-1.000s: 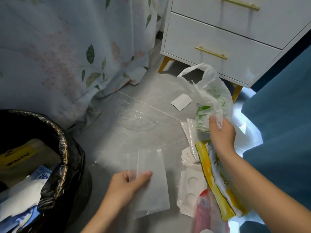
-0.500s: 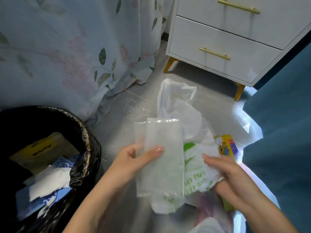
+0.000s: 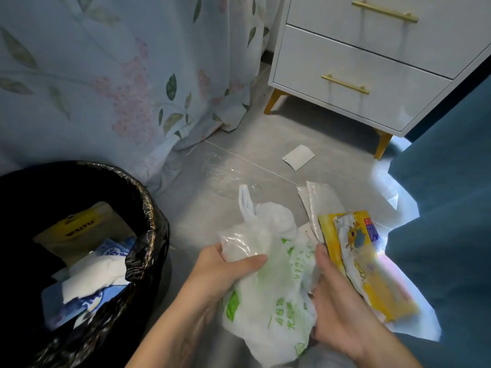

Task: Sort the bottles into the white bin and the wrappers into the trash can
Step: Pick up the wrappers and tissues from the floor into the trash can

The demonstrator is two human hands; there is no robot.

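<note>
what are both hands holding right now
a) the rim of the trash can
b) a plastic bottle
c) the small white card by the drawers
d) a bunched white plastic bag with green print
d: the left hand and right hand squeeze the white plastic bag between them; the trash can stands apart, untouched.

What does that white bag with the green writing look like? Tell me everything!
The crumpled white plastic bag with green print is thin, crinkly and see-through in places. One loop handle pokes up at its top. It is bunched between both hands: the left hand pinches it together with a clear plastic wrapper, and the right hand presses its other side. It sits just right of the black-lined trash can.
</note>
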